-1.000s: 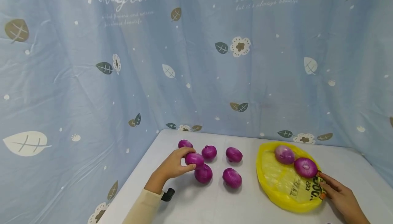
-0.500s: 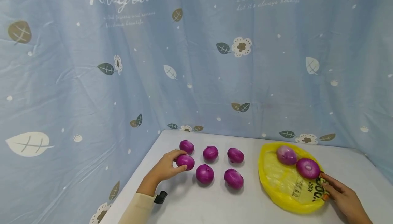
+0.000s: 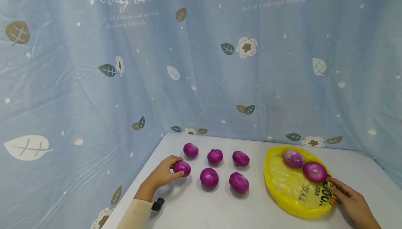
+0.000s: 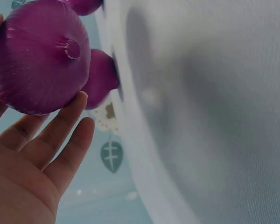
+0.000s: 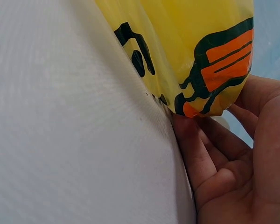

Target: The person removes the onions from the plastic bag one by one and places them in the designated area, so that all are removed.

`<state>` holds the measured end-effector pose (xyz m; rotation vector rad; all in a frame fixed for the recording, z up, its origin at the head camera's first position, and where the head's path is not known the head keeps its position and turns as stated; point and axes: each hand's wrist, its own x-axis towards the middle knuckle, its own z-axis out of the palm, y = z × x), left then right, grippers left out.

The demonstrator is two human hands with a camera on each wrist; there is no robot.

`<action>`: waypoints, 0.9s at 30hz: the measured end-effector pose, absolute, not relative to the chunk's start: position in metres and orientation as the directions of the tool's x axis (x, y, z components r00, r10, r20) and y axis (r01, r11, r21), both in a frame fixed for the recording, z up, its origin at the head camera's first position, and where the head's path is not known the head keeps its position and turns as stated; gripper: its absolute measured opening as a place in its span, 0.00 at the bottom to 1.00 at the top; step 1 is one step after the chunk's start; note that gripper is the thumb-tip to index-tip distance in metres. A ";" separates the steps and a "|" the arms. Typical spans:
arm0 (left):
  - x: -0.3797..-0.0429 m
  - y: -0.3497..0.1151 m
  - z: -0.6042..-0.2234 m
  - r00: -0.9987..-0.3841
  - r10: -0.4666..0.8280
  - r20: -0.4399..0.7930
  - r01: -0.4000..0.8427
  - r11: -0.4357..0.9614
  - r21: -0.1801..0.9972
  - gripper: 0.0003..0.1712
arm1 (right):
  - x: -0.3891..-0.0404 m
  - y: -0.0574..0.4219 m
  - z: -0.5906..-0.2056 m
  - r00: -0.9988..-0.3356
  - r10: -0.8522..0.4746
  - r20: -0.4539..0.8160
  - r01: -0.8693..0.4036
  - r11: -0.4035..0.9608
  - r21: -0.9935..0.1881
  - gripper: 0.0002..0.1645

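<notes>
My left hand (image 3: 164,173) grips a purple onion (image 3: 182,168) between thumb and fingers at the left of the table. In the left wrist view this onion (image 4: 42,58) is held off the white tabletop, its stubby end facing the camera. Several more onions, among them one onion (image 3: 209,178) just right of the hand, sit apart in two rough rows. On the right lies a yellow plastic bag (image 3: 276,196), its rim spread into a wide round opening, with two onions inside. My right hand (image 3: 353,201) pinches the bag's right edge; in the right wrist view, some fingertips are hidden behind the plastic.
A white table (image 3: 220,211) carries everything. Blue printed curtain (image 3: 201,65) hangs along its back and left sides. The back-left onion (image 3: 190,150) stands close behind the held one. A small black device (image 3: 158,204) is at the left wrist.
My left hand has carried its onion leftward and lower, away from the onion it was hovering over. The right hand has kept its hold on the bag.
</notes>
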<state>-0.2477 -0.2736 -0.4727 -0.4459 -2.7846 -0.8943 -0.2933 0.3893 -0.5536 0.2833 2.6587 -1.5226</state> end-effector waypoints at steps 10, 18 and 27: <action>-0.258 -0.282 -0.480 -0.972 0.166 0.166 0.231 0.806 0.545 0.33 | -0.291 0.386 -0.545 -0.980 0.111 -0.166 0.199 0.482 -0.853 0.49; -0.261 -0.282 -0.485 -0.971 0.170 0.165 0.234 0.796 0.558 0.33 | -0.289 0.389 -0.548 -0.983 0.100 -0.157 0.186 0.491 -0.851 0.51; -0.263 -0.280 -0.489 -0.982 0.132 0.135 0.187 0.778 0.600 0.36 | -0.290 0.389 -0.547 -0.988 0.084 -0.130 0.155 0.504 -0.850 0.49</action>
